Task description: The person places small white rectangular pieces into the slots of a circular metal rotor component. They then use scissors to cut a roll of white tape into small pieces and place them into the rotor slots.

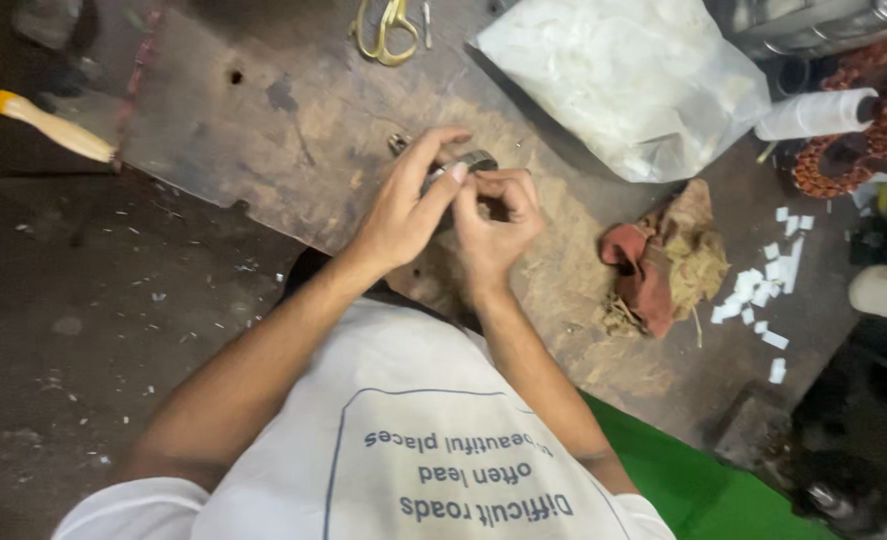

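My left hand and my right hand meet over a worn wooden board. Together they grip a small round metal part, a dark ring with a shiny rim. My left thumb and fingers curl over its near side. The fingers of my right hand pinch it from the right, and most of the part is hidden behind them.
Brass-handled scissors lie at the board's far edge. A white plastic bag sits at the back right, a dirty rag to the right, white paper scraps beyond it. A wooden handle juts from the left. Copper windings at far right.
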